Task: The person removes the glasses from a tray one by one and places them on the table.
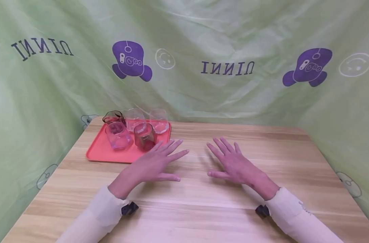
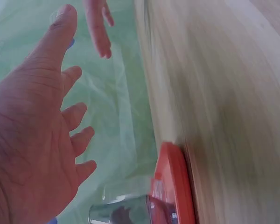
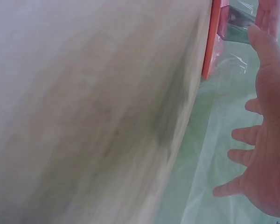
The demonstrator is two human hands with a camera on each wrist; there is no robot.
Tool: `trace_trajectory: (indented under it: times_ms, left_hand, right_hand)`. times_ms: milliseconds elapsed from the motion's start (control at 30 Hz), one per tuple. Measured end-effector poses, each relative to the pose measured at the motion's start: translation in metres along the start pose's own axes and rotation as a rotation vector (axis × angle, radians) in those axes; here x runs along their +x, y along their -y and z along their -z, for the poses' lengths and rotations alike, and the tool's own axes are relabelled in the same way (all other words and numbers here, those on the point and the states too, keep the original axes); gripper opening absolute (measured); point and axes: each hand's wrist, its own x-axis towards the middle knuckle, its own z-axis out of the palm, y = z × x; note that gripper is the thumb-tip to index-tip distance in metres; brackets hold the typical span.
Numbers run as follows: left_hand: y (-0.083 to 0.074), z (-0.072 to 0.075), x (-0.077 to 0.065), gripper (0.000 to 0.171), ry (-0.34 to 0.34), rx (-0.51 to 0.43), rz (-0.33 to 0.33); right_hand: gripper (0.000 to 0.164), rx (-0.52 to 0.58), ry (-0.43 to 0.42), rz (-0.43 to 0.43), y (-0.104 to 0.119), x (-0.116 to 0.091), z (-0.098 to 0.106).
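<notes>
Both hands hover over the wooden table with fingers spread and hold nothing. The left hand (image 1: 155,164) is beside the near right corner of a red tray (image 1: 99,153), its fingertips close to a dark grey glass (image 1: 145,136). Also on the tray are a pinkish clear glass (image 1: 119,137), a dark-rimmed glass (image 1: 113,118) and two clear glasses (image 1: 135,119) (image 1: 159,121) at the back. To the right, the right hand (image 1: 236,165) is over bare wood, apart from the tray. The left wrist view shows the left palm (image 2: 32,130); the right wrist view shows the right hand (image 3: 270,135).
The wooden table (image 1: 202,209) reaches back to a green printed curtain (image 1: 184,94), which also hangs along both sides. The tray lies at the table's far left. Each white sleeve (image 1: 94,212) has a small black device (image 1: 129,208) at the cuff.
</notes>
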Motion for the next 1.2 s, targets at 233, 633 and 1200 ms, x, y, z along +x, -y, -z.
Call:
trace_trajectory:
  times_ms: [233,633,1200]
  left_hand:
    - [0.003,0.012,-0.022,0.089,-0.041,-0.053,0.062]
    - [0.024,0.047,-0.054,0.076,-0.355,-0.033,0.142]
    - [0.076,0.065,-0.102,0.048,-0.652,-0.133,0.422]
  right_hand:
    - [0.104,0.042,0.003,0.026,0.002,0.008,-0.001]
    - [0.104,0.171,-0.016,0.039,0.011,0.028,0.000]
    - [0.090,0.236,-0.001,0.059,0.033,0.052,-0.010]
